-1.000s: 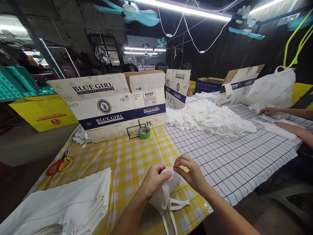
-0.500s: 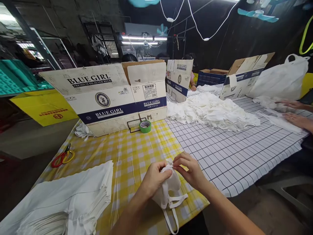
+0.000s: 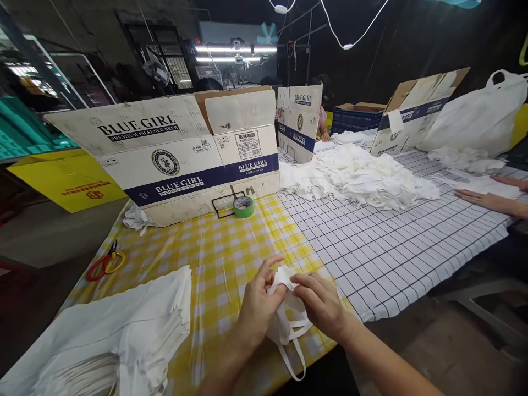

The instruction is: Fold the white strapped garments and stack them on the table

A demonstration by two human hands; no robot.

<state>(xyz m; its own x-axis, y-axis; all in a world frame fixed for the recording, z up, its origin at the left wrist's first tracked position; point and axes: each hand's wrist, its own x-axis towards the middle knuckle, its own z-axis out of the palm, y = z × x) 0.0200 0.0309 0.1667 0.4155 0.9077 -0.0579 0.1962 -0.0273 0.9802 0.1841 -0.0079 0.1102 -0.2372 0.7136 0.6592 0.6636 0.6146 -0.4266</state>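
A white cloth piece with thin straps (image 3: 284,328) hangs between my hands over the front edge of the yellow-checked table. My left hand (image 3: 259,302) pinches its upper edge between thumb and fingers. On the other side of that edge, my right hand (image 3: 322,302) has its fingertips closed on the same cloth. A small gathered part sticks up between the fingertips, and the straps dangle below. To the left lies a neat stack of white cloth pieces (image 3: 157,308). Scissors with red and yellow handles (image 3: 108,265) rest beyond that stack.
Flattened beer cartons (image 3: 181,159) stand upright behind a roll of green tape (image 3: 243,207). A heap of white cloth (image 3: 358,176) covers part of the grid-patterned tablecloth (image 3: 350,242). At the right, another person's hands (image 3: 478,198) lie on white cloth near a white bag (image 3: 474,121).
My right hand has come lower and its fingers have shifted along the cloth's edge. The gathered edge now shows more between my hands. The other person's hands have moved on their cloth.
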